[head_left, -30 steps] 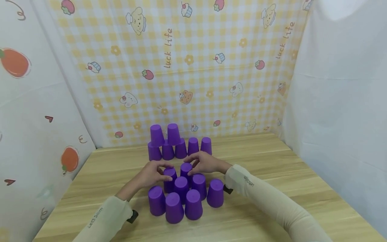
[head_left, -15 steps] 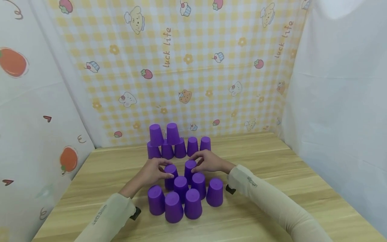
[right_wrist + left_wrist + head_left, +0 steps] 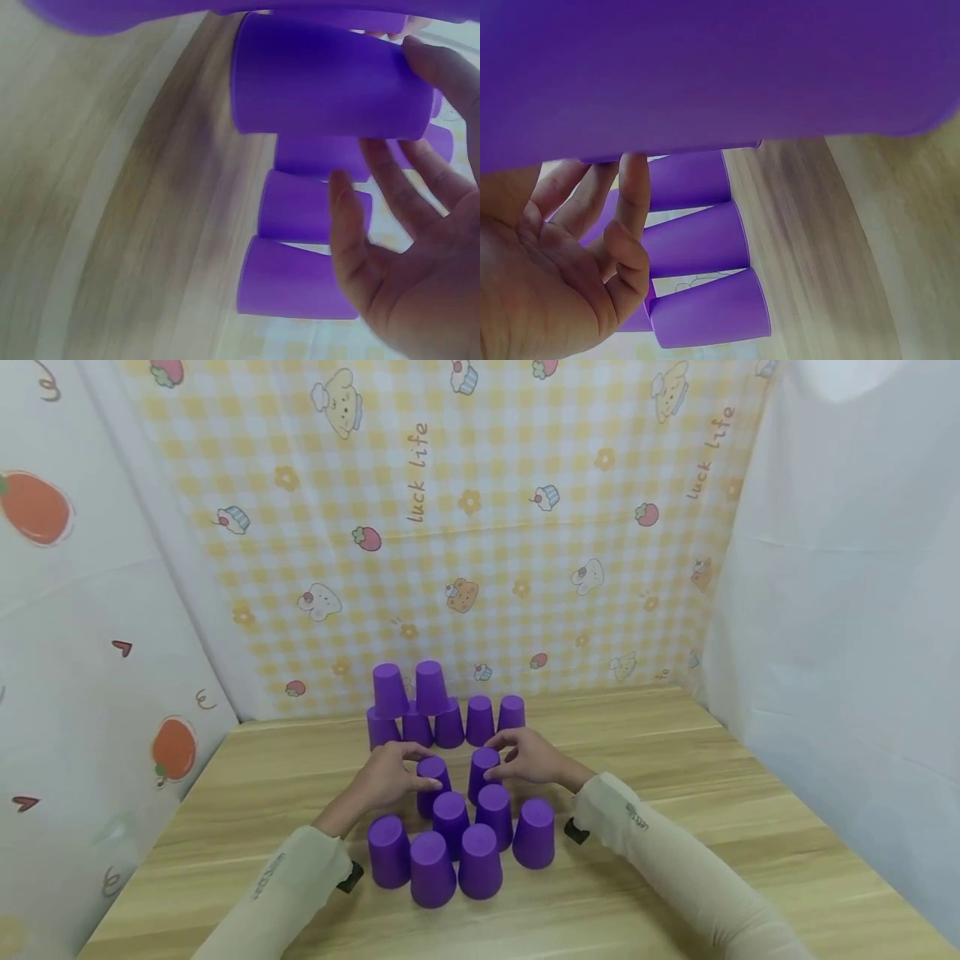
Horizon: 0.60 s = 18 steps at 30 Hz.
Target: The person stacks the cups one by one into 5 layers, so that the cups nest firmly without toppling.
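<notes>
My left hand [image 3: 385,779] holds an upside-down purple cup [image 3: 433,787] near its top, thumb in front and fingers behind. To its right, my right hand [image 3: 531,758] pinches another upside-down purple cup [image 3: 484,774] by its upper part. The right wrist view shows that cup [image 3: 330,79] between thumb and fingers. A large cup wall [image 3: 727,75] fills the top of the left wrist view and hides most of what the left fingers [image 3: 634,191] touch. Just in front of the held cups stand two more cups, the left one [image 3: 451,827] and the right one [image 3: 494,818].
Nearest me stand several upside-down cups, including a left one [image 3: 389,852] and a right one [image 3: 534,833]. Behind the hands runs a row of cups [image 3: 449,725]. Two cups, left [image 3: 390,692] and right [image 3: 431,689], rest on its left part, before a checked curtain [image 3: 525,543].
My right hand has shifted its cup to the right and back, away from the left one. The left hand and its cup have moved slightly right and back.
</notes>
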Each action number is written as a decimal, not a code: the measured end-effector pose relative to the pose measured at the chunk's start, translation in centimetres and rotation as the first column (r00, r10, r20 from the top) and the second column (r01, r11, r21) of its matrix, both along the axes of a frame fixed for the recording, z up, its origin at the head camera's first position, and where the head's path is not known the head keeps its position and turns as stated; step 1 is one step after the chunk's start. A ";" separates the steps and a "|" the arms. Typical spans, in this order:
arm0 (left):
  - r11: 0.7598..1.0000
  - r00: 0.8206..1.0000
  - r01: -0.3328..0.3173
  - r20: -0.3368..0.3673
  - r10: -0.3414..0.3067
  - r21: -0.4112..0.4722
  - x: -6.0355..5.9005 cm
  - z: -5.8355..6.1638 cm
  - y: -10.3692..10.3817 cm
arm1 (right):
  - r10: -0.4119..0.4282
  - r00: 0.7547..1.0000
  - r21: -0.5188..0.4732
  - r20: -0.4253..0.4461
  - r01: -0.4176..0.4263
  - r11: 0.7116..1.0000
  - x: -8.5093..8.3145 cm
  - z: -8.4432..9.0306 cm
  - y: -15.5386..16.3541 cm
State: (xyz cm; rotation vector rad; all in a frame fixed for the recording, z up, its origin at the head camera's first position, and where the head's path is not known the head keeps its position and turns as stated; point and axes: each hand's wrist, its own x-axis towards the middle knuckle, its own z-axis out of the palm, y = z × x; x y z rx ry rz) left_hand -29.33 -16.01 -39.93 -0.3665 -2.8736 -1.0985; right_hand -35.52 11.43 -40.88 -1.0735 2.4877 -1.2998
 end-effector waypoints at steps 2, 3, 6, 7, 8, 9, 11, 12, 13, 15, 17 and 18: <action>1.000 1.000 -0.008 -0.007 0.008 -0.004 -0.1 0.0 0.1 | -0.021 1.000 0.004 -0.011 0.021 1.000 0.1 0.1 -0.1; 1.000 1.000 -0.012 -0.009 0.012 -0.005 -0.2 0.0 0.2 | -0.028 0.999 0.005 -0.017 0.028 1.000 0.1 0.1 -0.2; 1.000 1.000 -0.023 -0.005 0.023 -0.003 -0.5 0.1 0.5 | -0.046 0.999 0.008 -0.025 0.047 0.999 0.2 0.2 -0.2; 1.000 1.000 -0.025 -0.003 0.025 -0.005 -0.6 0.1 0.5 | -0.051 0.998 0.008 -0.024 0.052 0.999 0.2 0.2 -0.2; 1.000 1.000 -0.027 -0.001 0.027 -0.008 -0.7 0.1 0.6 | -0.058 0.998 0.011 -0.027 0.059 0.998 0.2 0.2 -0.2; 1.000 1.000 -0.028 0.004 0.028 -0.011 -0.7 0.1 0.7 | -0.067 0.997 0.015 -0.028 0.067 0.998 0.2 0.1 -0.1; 0.999 0.999 -0.032 0.014 0.033 -0.010 -0.8 0.1 0.8 | -0.083 0.996 0.019 -0.028 0.084 0.996 0.2 0.1 -0.2; 0.999 0.999 -0.032 0.016 0.032 -0.009 -0.8 0.1 0.8 | -0.092 0.995 0.022 -0.028 0.092 0.995 0.2 0.1 -0.2; 0.999 0.999 -0.031 0.017 0.031 -0.009 -0.8 0.2 0.9 | -0.101 0.995 0.023 -0.027 0.102 0.995 0.2 0.0 -0.2; 0.999 0.999 -0.034 0.018 0.034 -0.003 -0.8 0.2 1.0 | -0.118 0.993 0.021 -0.019 0.118 0.993 0.2 0.0 -0.3; 0.999 0.999 -0.040 0.015 0.040 -0.003 -0.9 0.1 1.0 | -0.133 0.991 0.018 -0.011 0.134 0.991 0.1 0.0 -0.3; 0.999 0.999 -0.043 0.012 0.043 -0.003 -0.9 0.1 1.1 | -0.142 0.990 0.018 -0.009 0.143 0.990 0.1 0.0 -0.4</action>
